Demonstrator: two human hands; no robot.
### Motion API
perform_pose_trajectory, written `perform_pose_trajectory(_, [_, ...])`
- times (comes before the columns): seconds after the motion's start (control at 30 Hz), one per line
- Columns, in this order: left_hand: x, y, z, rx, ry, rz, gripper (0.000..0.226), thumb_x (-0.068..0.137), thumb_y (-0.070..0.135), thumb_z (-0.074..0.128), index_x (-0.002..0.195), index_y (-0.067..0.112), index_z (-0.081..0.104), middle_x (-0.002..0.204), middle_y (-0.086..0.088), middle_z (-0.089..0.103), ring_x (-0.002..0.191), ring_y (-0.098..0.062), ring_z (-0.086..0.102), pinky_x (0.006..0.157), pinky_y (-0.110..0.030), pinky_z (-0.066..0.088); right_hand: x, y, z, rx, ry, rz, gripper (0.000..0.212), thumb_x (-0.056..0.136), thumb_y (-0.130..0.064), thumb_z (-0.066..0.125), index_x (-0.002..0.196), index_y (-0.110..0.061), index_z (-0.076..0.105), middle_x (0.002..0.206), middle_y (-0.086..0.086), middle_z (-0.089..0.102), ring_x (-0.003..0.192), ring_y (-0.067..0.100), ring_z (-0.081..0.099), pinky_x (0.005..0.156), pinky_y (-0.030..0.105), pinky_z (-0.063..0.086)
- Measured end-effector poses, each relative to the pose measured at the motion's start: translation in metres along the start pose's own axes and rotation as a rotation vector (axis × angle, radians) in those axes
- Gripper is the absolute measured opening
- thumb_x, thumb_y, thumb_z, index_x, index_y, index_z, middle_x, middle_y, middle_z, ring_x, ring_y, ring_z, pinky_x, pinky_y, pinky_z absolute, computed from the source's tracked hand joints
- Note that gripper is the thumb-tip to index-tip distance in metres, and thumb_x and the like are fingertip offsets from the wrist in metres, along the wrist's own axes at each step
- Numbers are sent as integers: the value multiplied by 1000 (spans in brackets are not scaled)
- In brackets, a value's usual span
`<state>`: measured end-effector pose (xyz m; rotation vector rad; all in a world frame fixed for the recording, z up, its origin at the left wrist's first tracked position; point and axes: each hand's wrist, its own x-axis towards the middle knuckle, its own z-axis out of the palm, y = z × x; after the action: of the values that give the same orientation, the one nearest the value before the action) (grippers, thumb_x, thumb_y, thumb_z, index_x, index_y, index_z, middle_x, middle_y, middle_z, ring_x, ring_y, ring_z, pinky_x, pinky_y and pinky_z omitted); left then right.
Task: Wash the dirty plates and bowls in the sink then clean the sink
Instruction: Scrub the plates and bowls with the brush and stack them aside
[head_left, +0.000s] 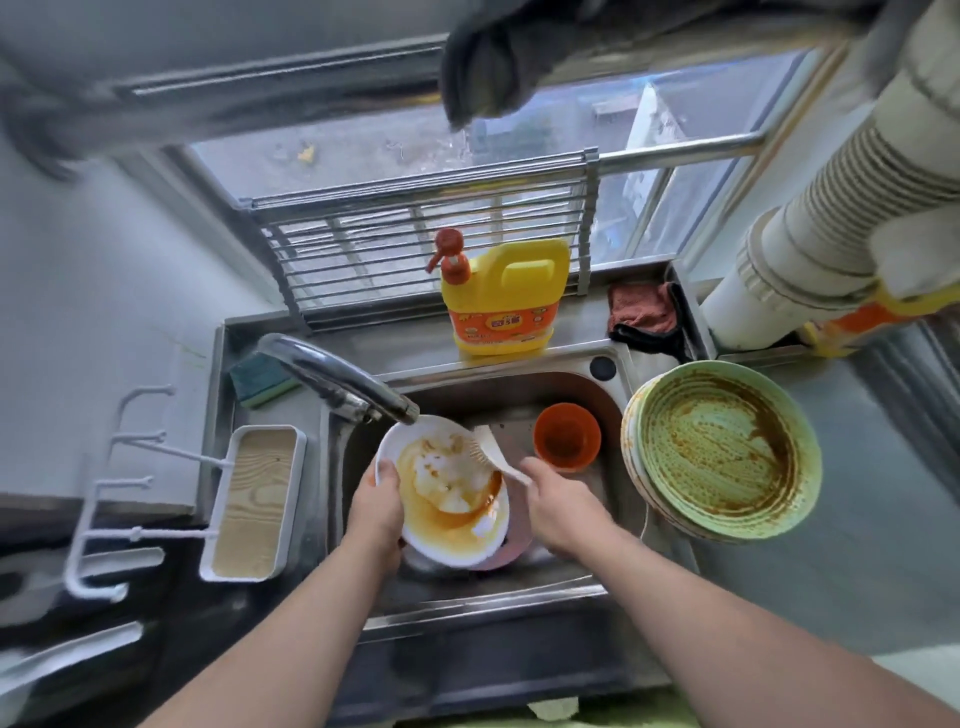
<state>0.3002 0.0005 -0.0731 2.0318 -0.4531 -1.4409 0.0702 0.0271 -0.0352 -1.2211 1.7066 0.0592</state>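
Looks like a small home kitchen: stainless steel sink (597, 566) with a chrome tap (337, 379), yellow dish-soap jug (501, 301) by the window, sauce-smeared green plates (727, 452) stacked on the worktop.

Left hand (376, 506) gripping, right hand (556, 512) pinching, forearms extended

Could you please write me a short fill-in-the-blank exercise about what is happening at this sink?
1. The left hand holds the rim of a stained ____ bowl.
2. The right hand holds a ____ against the bowl.
3. The detergent bottle behind the sink is mostly ____.
4. The dirty plate atop the stack on the right is ____.

Missing words: white; brush; yellow; green
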Motion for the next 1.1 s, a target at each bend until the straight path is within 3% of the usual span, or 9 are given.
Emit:
perform_pose_trajectory(0.1, [-4,0,7,-59,80,-7,42,112,48,34,144,29,54,126,-10,66,108,-32,65,85,-42,57,-19,-28,36,-6,-133,-135,41,109,-44,37,149,-51,43,144,11,61,127,36,59,105,37,49])
perform_pose_trajectory(0.27, [3,2,-10,-26,212,-47,48,109,54,31,146,30,51,135,-12,61,114,-36,61,101,-53,53,-37,17,29,-159,-130,-52,33,106,-37,32,132,-55,44,134,7,67,118,36,64,95,42,53])
perform_pose_trajectory(0.47, [-21,3,4,-67,48,-144,29,112,50,33,126,36,54,115,-11,67,99,-37,70,66,-49,64,-8,-25,22,-119,-55,-44,43,99,-30,39,136,-52,41,138,10,64,121,37,62,101,44,52])
perform_pose_trajectory(0.57, [-16,2,9,-124,108,-164,34,109,47,34,130,32,56,123,-15,66,104,-41,69,84,-65,60,-33,-40,46,-13,-97,-144,42,106,-36,36,145,-47,47,147,5,60,131,33,57,108,41,47])
perform_pose_trajectory(0.67, [-2,2,-4,-29,163,-129,51,106,58,32,146,33,51,136,-13,61,116,-39,62,100,-60,54,-51,12,33,-110,-101,-114,32,105,-41,31,132,-53,44,135,4,67,118,35,63,97,46,53])
perform_pose_trajectory(0.77, [-10,4,-5,-53,72,-114,46,111,54,30,147,32,49,132,-12,61,109,-34,63,86,-47,58,-24,46,3,-165,-23,18,25,104,-39,31,122,-53,41,127,4,70,109,35,66,87,46,56])
perform_pose_trajectory(0.87, [-25,5,13,-116,-21,-141,44,113,50,29,148,29,46,130,-12,63,112,-36,65,90,-53,58,-14,7,7,-96,6,-50,35,103,-42,32,135,-51,43,134,9,67,117,36,64,94,43,53])
perform_pose_trajectory(1.0, [-24,8,16,-157,48,-149,48,113,50,27,150,26,47,118,-8,64,98,-31,64,78,-43,56,-61,-11,37,24,-73,-179,40,109,-39,33,146,-48,46,142,7,63,128,35,59,103,39,47])
perform_pose_trajectory(1.1, [-25,4,10,-174,27,-162,45,113,52,27,144,29,48,111,-8,67,93,-32,68,69,-43,59,-46,18,6,-72,-19,-104,41,107,-40,32,145,-50,45,140,7,65,125,34,62,102,42,51])
